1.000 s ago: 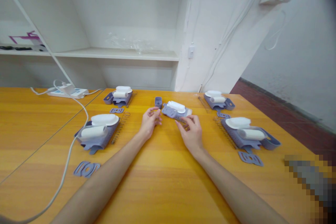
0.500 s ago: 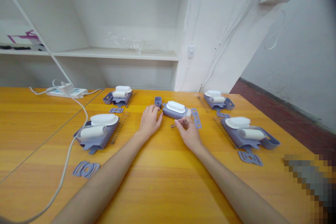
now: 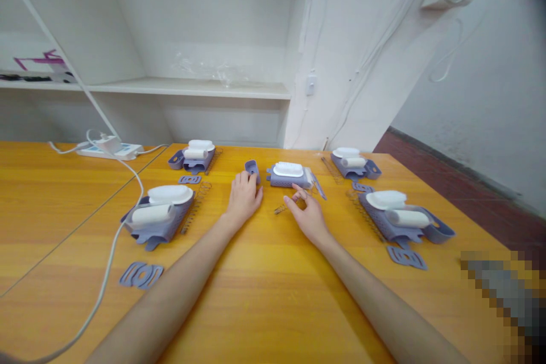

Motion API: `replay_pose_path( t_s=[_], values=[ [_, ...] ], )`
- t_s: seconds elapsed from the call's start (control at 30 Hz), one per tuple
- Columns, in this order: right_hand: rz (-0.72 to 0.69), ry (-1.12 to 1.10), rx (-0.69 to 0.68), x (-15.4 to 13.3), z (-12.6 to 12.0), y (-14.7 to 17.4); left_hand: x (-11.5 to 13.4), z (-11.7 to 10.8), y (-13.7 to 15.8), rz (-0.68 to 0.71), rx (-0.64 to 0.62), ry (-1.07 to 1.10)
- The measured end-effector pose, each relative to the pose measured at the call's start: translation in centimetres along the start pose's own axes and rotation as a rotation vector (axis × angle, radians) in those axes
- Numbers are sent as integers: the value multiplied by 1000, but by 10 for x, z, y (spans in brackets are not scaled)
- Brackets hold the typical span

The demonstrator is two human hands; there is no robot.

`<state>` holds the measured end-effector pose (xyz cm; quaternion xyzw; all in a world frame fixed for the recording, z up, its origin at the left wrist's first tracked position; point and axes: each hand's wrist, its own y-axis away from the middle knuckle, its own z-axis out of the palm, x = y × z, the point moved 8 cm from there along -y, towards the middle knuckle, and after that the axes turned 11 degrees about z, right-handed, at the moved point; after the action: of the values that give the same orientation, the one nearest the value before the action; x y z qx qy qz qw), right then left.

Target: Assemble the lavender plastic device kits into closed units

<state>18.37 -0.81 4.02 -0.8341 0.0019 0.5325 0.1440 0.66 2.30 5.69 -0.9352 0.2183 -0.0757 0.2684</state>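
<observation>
The fingertips of my left hand point(image 3: 244, 196) touch a small grey-purple cup-like cap point(image 3: 251, 167), which sits tilted; the thumb is held apart from it. My right hand point(image 3: 309, 217) has its thumb and fingers curled round a thin metal coil spring point(image 3: 281, 208), one end of which sticks out to the left. Just beyond lies a grey-purple textured casing point(image 3: 281, 180) with a white oval brush-like part point(image 3: 288, 169) on top. A flat grey slotted plate point(image 3: 318, 186) leans at the casing's right end, behind my right fingers.
Similar part sets lie around: near left point(image 3: 170, 196), far left point(image 3: 200, 148), far right point(image 3: 346, 153) and near right point(image 3: 386, 200). Loose slotted plates point(image 3: 141, 275) lie at left. A white cable point(image 3: 108, 256) crosses the table from a power strip point(image 3: 123, 152).
The cap has shifted slightly left and tilted under my left fingers. The casing has turned a little, and the slotted plate now shows more edge-on. My right hand stays by the spring.
</observation>
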Motion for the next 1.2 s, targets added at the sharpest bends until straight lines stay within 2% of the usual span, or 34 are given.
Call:
replay_pose_path(
  t_s=[0.17,0.4,0.6,0.7,0.8,0.93,1.07,1.2],
  values=[
    [12,-35,31,3,-2,-2,-1,-1,1,7,26,-21],
    [43,-173,70,13,-5,-7,0,0,4,19,54,72],
    [167,-457,63,20,-8,-7,22,-17,6,228,163,300],
    [211,-519,46,21,-7,-5,35,-26,9,330,170,327],
    [227,-548,38,21,-7,-4,42,-28,11,370,140,327],
    [226,-601,32,19,-7,-3,42,-21,12,350,77,353],
    [181,-616,22,15,-8,-3,37,-16,12,312,89,437],
    [140,-600,37,13,-9,-3,25,-8,8,189,95,606]
  ],
)
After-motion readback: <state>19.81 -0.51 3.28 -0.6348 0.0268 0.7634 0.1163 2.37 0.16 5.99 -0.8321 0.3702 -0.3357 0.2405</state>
